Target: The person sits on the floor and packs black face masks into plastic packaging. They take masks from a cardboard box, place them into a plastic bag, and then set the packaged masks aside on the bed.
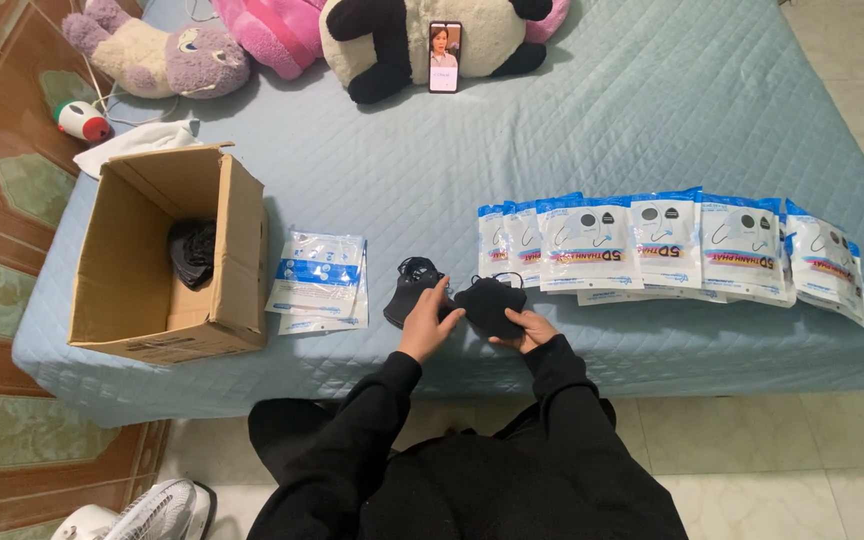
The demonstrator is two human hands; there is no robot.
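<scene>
I have one view only, from the head camera, looking steeply down over my own arms onto the bed (652, 110). It sits fairly high: both hands lie low in the centre of the frame, the bed stretches beyond them, floor shows either side.
</scene>
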